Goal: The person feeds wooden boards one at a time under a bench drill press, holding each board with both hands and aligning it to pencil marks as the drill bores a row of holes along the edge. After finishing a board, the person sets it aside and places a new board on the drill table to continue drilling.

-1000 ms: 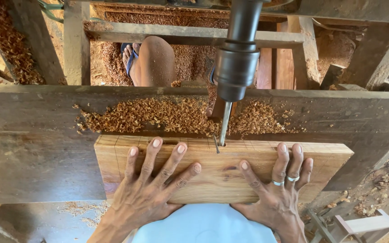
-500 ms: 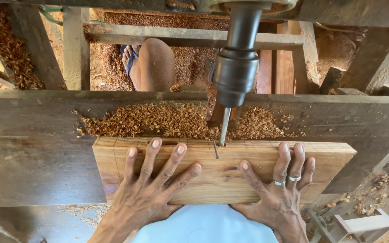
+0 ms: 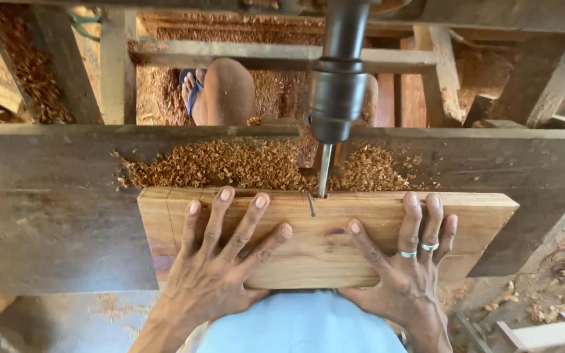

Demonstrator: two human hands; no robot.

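A grey, weathered wooden table point(image 3: 47, 209) is carrying the work, with a heap of reddish-brown wood shavings point(image 3: 230, 163) lying along its far part. Beyond it, rough timber frame beams point(image 3: 116, 65) are crossing a floor thick with sawdust, where a foot in a blue sandal point(image 3: 194, 91) is standing.

A pale, oblong hardwood board point(image 3: 322, 238) is lying flat on the table, its far edge touching the shavings. A dark metal drill chuck with a slim bit point(image 3: 335, 98) is standing upright over that edge, its tip meeting the board beside a short pencil mark.

The left hand point(image 3: 220, 268) is pressing flat, fingers spread, grip released. The right hand point(image 3: 407, 261), wearing two silver rings, is likewise lying open-palmed on the board.
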